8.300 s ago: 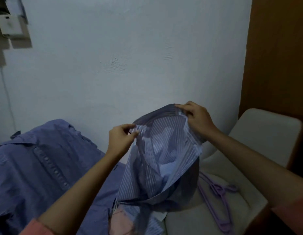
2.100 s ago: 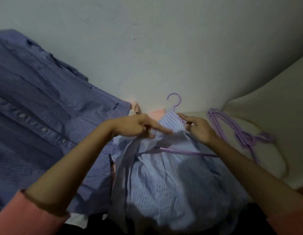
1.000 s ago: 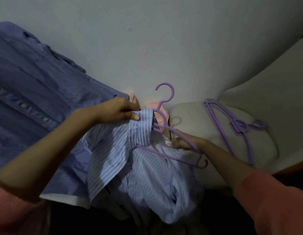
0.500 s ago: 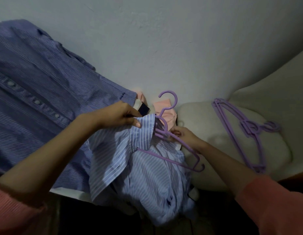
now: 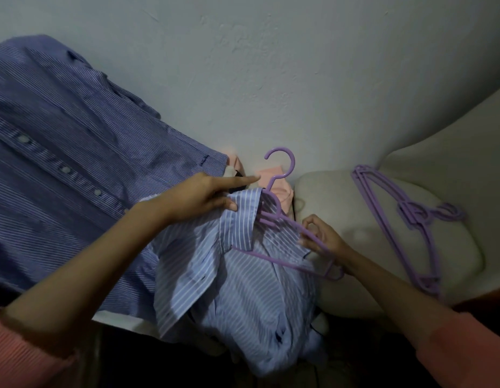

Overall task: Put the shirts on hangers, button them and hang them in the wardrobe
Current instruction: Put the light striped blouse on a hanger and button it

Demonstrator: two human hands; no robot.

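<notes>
Sleeves: pink cuffs at both lower corners, forearms reaching up toward the middle
Light striped shirt: bunched in front of the person, hanging off the front edge of whatever it lies on, front open, nothing buttoned yet
Left hand: thumb and curled fingers pinch the collar edge, forefinger stretched out toward the wall
Right hand: fingers curled loosely at the right arm of the purple hanger, pinching it as far as I can tell
Key relation: the hanger's long axis runs from the shirt's left shoulder, under the cloth, down-right to a bare tip just below the right hand; hook points away at the wall. The bare end is the right hand's side, so that shoulder likely goes on next
Spare hangers: a purple bundle on the cream chair, well right of the hands
Dark striped shirt: spread flat at far left, buttoned
</notes>
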